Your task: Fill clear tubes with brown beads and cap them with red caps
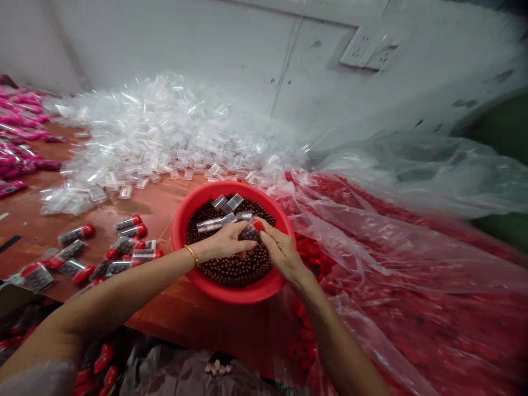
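A red basin (233, 295) holds many small dark brown balls (235, 269), with several clear plastic containers (209, 225) lying on them at the upper left. Over the basin, my left hand (226, 240) grips the body of a clear container (249, 233) filled with dark balls. My right hand (282, 250) has its thumb and fingers pressed on the red cap (258, 225) at the upper end of that same container. The fingers partly cover it. A yellow bracelet (191, 256) circles my left wrist.
Behind the basin is a big heap of clear containers (165, 132). Filled, red-capped containers (132, 246) lie at left, pink packages (20, 132) farther back. Plastic-covered red caps (396, 264) spread over the right side. More filled containers (105, 357) sit below the table's front edge.
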The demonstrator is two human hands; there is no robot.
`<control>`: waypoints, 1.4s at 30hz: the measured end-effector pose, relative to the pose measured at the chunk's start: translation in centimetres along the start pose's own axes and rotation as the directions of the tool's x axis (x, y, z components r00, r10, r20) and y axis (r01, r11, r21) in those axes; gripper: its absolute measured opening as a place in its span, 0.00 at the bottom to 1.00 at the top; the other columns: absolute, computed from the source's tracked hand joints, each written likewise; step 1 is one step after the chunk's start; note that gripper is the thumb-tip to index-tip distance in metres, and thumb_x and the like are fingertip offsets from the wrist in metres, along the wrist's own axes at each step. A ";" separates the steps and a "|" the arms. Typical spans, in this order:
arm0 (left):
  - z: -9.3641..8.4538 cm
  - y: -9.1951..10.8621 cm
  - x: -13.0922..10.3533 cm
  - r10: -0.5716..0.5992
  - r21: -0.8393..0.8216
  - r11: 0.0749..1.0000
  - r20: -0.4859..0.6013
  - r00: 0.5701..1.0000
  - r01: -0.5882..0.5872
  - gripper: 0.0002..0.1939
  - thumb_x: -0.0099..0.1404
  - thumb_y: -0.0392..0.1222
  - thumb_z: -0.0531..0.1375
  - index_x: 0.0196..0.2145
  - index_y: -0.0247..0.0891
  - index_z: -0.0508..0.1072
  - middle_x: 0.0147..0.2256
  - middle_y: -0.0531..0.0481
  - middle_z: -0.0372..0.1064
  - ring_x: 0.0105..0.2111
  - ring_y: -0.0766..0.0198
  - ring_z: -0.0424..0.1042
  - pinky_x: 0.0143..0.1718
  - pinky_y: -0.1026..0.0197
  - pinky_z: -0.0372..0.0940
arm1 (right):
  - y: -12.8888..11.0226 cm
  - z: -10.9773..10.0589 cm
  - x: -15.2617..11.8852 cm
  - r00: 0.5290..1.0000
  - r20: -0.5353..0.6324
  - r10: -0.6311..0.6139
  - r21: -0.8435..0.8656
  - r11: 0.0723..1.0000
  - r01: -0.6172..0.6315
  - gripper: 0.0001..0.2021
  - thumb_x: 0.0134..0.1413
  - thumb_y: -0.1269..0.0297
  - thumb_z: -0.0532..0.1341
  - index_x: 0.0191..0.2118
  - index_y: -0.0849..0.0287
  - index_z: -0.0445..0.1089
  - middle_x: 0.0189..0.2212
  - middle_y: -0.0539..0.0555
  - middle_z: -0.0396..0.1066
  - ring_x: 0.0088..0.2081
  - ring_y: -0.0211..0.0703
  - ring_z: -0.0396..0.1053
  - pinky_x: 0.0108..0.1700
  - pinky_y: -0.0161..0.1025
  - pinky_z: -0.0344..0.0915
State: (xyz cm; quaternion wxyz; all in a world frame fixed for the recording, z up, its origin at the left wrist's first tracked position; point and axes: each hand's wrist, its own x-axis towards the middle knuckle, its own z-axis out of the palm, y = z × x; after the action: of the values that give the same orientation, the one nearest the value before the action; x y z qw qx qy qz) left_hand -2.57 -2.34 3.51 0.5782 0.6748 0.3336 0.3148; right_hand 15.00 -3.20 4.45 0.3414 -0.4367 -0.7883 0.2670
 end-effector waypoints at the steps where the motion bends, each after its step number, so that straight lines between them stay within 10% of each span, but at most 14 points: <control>1: 0.0 0.1 0.0 0.040 0.087 0.996 -0.033 0.999 -0.037 0.12 0.60 0.45 0.57 0.36 0.34 0.63 0.27 0.55 0.62 0.25 0.70 0.63 0.28 0.64 0.61 | 0.1 0.0 -0.2 1.000 0.008 -0.017 -0.038 0.999 0.018 0.22 0.62 0.61 0.47 0.58 0.62 0.62 0.55 0.60 0.66 0.57 0.47 0.63 0.59 0.47 0.59; 10: 0.2 0.4 -0.7 0.176 0.413 0.898 -0.022 0.984 -0.151 0.10 0.60 0.43 0.56 0.35 0.33 0.67 0.31 0.51 0.68 0.29 0.66 0.63 0.32 0.64 0.60 | 0.2 -0.3 -1.5 0.927 0.113 -0.357 -0.488 0.793 0.364 0.22 0.63 0.66 0.45 0.57 0.73 0.59 0.30 0.61 0.75 0.28 0.45 0.73 0.29 0.39 0.69; 16: 0.7 1.0 -0.9 0.131 0.430 0.889 0.086 0.988 -0.155 0.12 0.58 0.43 0.57 0.37 0.32 0.69 0.31 0.52 0.69 0.29 0.67 0.64 0.32 0.66 0.59 | -0.5 -1.6 -2.0 0.894 0.195 -0.403 -0.441 0.778 0.447 0.17 0.63 0.67 0.45 0.52 0.68 0.62 0.23 0.54 0.72 0.22 0.39 0.69 0.25 0.33 0.61; 27: 0.7 0.4 -0.3 0.192 0.384 0.905 0.012 0.981 -0.182 0.14 0.56 0.39 0.56 0.41 0.33 0.70 0.35 0.51 0.71 0.33 0.65 0.67 0.36 0.65 0.61 | -0.7 -0.7 -1.7 0.985 0.103 -0.136 -0.321 0.933 0.162 0.24 0.64 0.57 0.42 0.52 0.63 0.67 0.32 0.59 0.75 0.31 0.45 0.73 0.32 0.39 0.66; 33: 1.2 0.9 -0.1 0.073 0.576 0.806 0.132 0.989 -0.137 0.08 0.56 0.42 0.57 0.29 0.34 0.69 0.24 0.54 0.66 0.23 0.68 0.63 0.25 0.67 0.56 | 0.2 0.2 0.7 0.966 -0.166 0.198 0.242 0.958 -0.155 0.34 0.60 0.42 0.37 0.40 0.60 0.74 0.21 0.51 0.65 0.22 0.38 0.63 0.28 0.37 0.62; 37: 1.3 0.7 -0.3 0.086 0.713 0.678 0.163 0.983 -0.178 0.10 0.56 0.40 0.58 0.33 0.32 0.70 0.29 0.46 0.71 0.27 0.63 0.68 0.28 0.64 0.60 | -0.2 3.1 1.5 0.927 0.027 0.373 0.539 0.776 -0.328 0.37 0.56 0.37 0.35 0.58 0.56 0.62 0.42 0.55 0.70 0.39 0.43 0.68 0.46 0.43 0.64; 42: 1.2 0.2 -1.0 0.046 0.804 0.568 0.179 0.983 -0.174 0.12 0.56 0.41 0.57 0.37 0.31 0.71 0.29 0.42 0.72 0.26 0.60 0.70 0.28 0.62 0.62 | -1.1 3.9 1.2 0.905 0.225 0.360 0.603 0.678 -0.420 0.39 0.54 0.35 0.41 0.64 0.55 0.51 0.62 0.54 0.55 0.62 0.46 0.51 0.64 0.46 0.40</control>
State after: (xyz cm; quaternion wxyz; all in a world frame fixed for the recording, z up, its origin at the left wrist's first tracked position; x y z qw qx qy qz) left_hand -2.17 -3.87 3.52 0.2034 0.9044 0.3574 0.1138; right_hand 10.98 -3.18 3.16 0.3695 -0.4399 -0.5524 0.6039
